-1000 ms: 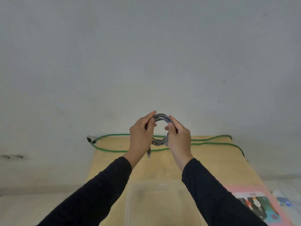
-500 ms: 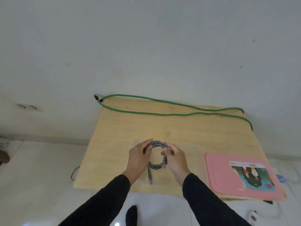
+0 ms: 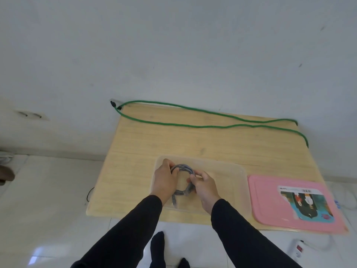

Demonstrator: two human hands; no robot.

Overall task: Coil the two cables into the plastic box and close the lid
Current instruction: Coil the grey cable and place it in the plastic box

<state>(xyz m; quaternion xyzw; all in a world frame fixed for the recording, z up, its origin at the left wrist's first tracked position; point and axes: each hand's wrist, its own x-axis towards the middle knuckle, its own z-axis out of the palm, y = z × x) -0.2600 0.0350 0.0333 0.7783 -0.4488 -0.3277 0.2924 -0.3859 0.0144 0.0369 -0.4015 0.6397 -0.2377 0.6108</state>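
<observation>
A clear plastic box [image 3: 228, 167] stands open on the wooden table [image 3: 135, 151]. Both hands hold a coiled grey cable [image 3: 183, 168] inside the box: my left hand [image 3: 164, 180] grips its left side, my right hand [image 3: 204, 185] its right side. One cable end [image 3: 174, 202] hangs down toward the box floor. A long green cable [image 3: 173, 123] lies stretched in two lines along the table's far edge. The pink lid [image 3: 270, 202] with a picture label lies flat on the table to the right of the box.
A white wall rises behind the table. White floor tiles surround it. A white power strip [image 3: 297, 250] lies on the floor at the lower right. My feet in black socks [image 3: 158, 246] stand below the table's near edge.
The hands have come down with the grey coil, from in front of the wall into the box. The view has tilted down, so the whole table, box and lid now show.
</observation>
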